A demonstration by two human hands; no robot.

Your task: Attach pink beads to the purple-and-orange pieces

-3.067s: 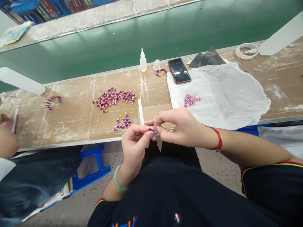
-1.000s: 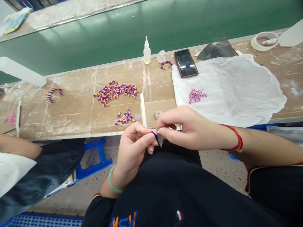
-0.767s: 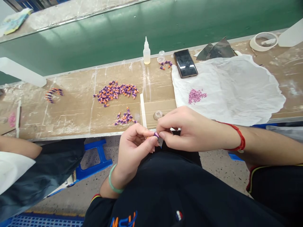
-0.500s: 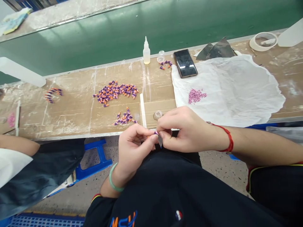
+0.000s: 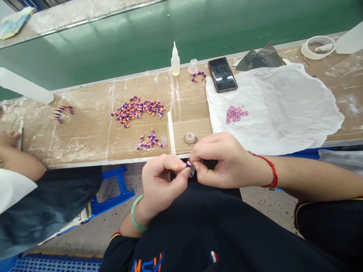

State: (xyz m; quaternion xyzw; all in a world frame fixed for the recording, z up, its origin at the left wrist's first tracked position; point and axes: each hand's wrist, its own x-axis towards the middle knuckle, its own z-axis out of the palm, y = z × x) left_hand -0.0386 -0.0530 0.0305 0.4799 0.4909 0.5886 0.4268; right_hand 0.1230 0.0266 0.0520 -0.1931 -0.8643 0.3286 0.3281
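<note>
Between the thumb and forefinger of my left hand [image 5: 161, 179] is a small purple-and-pink piece [image 5: 188, 164], just past the table's front edge. The fingers of my right hand [image 5: 219, 160] are pinched together against its right side; whatever they grip is too small to make out. Beyond my hands, a small round clear dish [image 5: 190, 138] rests on a cardboard piece [image 5: 202, 126], with a white strip [image 5: 171, 132] to its left. A small group of purple, orange and pink pieces [image 5: 150, 140] lies left of the strip, and a larger pile [image 5: 138, 111] is behind it.
Tiny pink beads [image 5: 236, 114] lie on a white cloth [image 5: 283, 102]. A phone [image 5: 222, 74], dropper bottle [image 5: 175, 62], clear cup [image 5: 193, 67] and tape roll [image 5: 317, 48] stand toward the back. Curved rows of pieces [image 5: 62, 112] are at left, near a co-worker's arm [image 5: 21, 158].
My hands have lowered slightly, and the purple piece shows more plainly between my fingertips. At the far left, the co-worker's hand has come into view on the table.
</note>
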